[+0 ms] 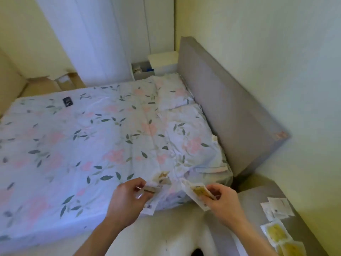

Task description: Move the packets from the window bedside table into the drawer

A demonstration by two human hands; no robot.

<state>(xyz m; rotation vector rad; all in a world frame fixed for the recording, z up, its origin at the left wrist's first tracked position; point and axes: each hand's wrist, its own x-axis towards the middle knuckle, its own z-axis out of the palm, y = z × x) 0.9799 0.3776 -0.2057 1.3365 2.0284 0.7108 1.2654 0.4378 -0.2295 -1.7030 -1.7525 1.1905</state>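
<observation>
Left hand (127,197) pinching a few packets (153,200) over the near edge of the bed (73,135); right hand (221,199) pinching a yellow packet (198,193), long axis slanting down toward the wrist; more packets (276,211) lying on the grey bedside table (254,200) at lower right, just beside the right hand, well apart from the left; open drawer (143,70) across the bed by the far white nightstand (164,60); carry probably next.

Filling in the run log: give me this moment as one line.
left hand: holds packets | right hand: holds packets | more packets on grey table | far drawer: open | stage: carrying
</observation>
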